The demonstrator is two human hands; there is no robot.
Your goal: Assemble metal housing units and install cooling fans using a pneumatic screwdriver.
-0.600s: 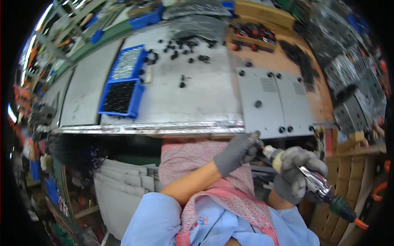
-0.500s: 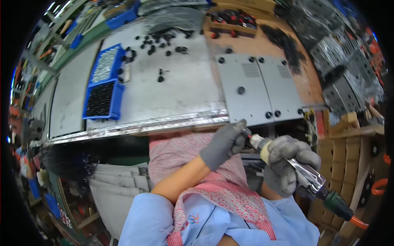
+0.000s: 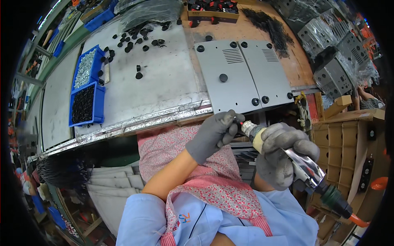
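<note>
My right hand (image 3: 283,153), in a grey glove, is wrapped round a chrome-and-black pneumatic screwdriver (image 3: 305,166) with an orange hose at its back end. The tool's nose points up and left toward my left hand (image 3: 211,137), also gloved. There the thumb and fingertips are pinched at the bit; whatever they hold is too small to make out. Just beyond, two grey sheet-metal panels (image 3: 209,88) lie side by side at the table's edge. Round black rubber feet (image 3: 223,78) sit on them, mostly near the corners.
On the left stand a blue bin of silvery screws (image 3: 85,69) and a blue bin of black screws (image 3: 83,103). Loose black feet (image 3: 128,47) are scattered across the table (image 3: 164,78). A box of black-and-red parts (image 3: 213,15) stands at the back; stacked metal housings (image 3: 330,76) are far right.
The table and everything on it have shifted left and slightly up in the picture. Both hands and the screwdriver sit slightly further left, with the same grips.
</note>
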